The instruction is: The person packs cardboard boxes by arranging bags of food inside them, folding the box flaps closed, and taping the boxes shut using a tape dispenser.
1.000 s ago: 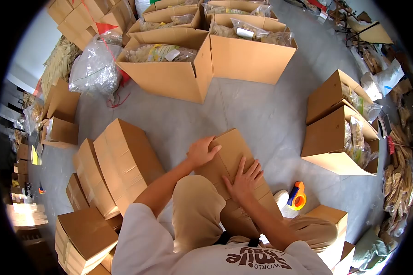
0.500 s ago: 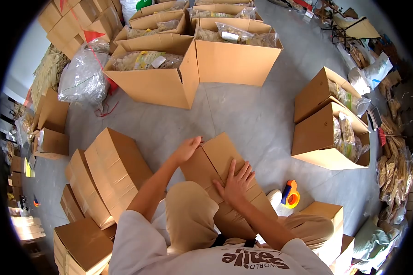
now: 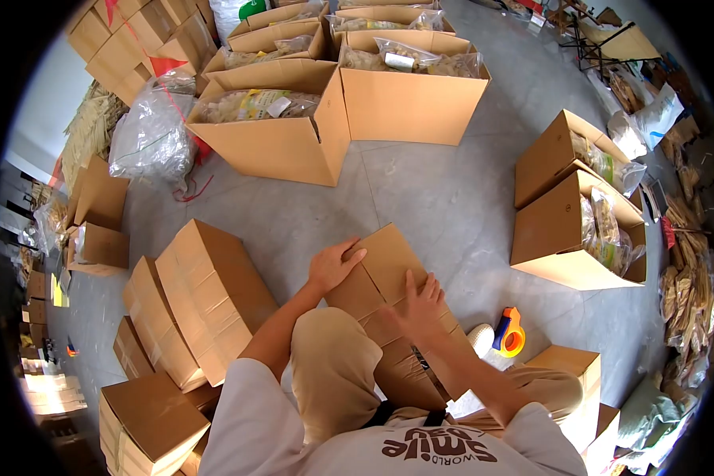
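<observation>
A closed cardboard box (image 3: pixel 373 297) stands tilted between my knees, its top flaps meeting along a seam. My left hand (image 3: pixel 335 266) grips its far left edge, with fingertips bent over onto the top. Over the right flap is my right hand (image 3: pixel 422 312), fingers spread and partly smeared by motion; whether it touches the cardboard I cannot tell. A dark strip shows along the seam near my right forearm. To the right, beside my shoe, an orange and blue tape dispenser (image 3: pixel 511 333) lies on the floor.
Taped boxes (image 3: pixel 206 297) are stacked at my left. Open boxes with bagged goods stand ahead (image 3: pixel 416 103) and at the right (image 3: pixel 571 230). A clear plastic bag (image 3: pixel 152 139) lies at the far left. Another box (image 3: pixel 571 369) is by my right knee.
My left hand has shifted its fingers from the box's far corner onto its top edge. My right hand has moved slightly and blurred. A dark strip at the seam has come into view.
</observation>
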The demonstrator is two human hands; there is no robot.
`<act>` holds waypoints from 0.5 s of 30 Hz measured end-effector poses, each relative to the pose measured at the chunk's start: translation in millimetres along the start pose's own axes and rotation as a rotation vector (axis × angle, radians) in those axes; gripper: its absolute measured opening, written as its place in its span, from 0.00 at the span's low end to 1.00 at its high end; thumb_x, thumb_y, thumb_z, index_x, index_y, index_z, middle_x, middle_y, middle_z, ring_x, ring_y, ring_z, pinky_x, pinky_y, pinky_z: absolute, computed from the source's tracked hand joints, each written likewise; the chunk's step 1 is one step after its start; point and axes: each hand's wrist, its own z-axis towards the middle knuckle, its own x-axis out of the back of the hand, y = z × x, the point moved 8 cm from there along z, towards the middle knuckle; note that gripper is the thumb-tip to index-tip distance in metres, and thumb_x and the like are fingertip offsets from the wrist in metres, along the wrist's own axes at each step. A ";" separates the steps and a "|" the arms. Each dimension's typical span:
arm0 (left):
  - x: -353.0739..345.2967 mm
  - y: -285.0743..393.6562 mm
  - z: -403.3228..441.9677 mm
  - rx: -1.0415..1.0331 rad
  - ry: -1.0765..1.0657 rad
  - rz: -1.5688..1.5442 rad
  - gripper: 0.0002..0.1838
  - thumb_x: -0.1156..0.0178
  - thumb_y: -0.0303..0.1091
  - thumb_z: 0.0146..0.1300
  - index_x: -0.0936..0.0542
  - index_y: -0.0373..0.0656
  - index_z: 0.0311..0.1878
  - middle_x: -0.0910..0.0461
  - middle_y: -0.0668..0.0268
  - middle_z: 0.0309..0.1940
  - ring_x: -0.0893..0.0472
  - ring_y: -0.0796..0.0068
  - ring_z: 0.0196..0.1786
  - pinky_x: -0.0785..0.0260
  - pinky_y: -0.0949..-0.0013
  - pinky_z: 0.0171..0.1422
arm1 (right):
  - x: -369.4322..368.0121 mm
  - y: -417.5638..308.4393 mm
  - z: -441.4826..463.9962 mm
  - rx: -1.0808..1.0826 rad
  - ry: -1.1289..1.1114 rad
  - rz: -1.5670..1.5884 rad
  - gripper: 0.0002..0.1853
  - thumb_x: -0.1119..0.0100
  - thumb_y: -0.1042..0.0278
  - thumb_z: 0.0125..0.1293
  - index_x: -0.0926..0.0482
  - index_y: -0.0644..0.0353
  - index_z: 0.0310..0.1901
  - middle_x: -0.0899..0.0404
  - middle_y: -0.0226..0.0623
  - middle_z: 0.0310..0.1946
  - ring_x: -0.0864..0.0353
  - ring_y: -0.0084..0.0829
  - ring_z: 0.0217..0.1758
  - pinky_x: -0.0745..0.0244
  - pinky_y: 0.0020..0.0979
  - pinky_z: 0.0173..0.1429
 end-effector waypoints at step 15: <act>-0.5 -11.7 6.5 -0.060 0.029 -0.127 0.25 0.44 0.50 0.61 0.22 0.36 0.49 0.19 0.50 0.34 0.19 0.55 0.38 0.29 0.65 0.42 | -48.3 143.5 40.6 -0.115 -0.115 1.456 0.31 0.54 0.45 0.66 0.33 0.63 0.60 0.27 0.52 0.53 0.27 0.41 0.56 0.32 0.37 0.57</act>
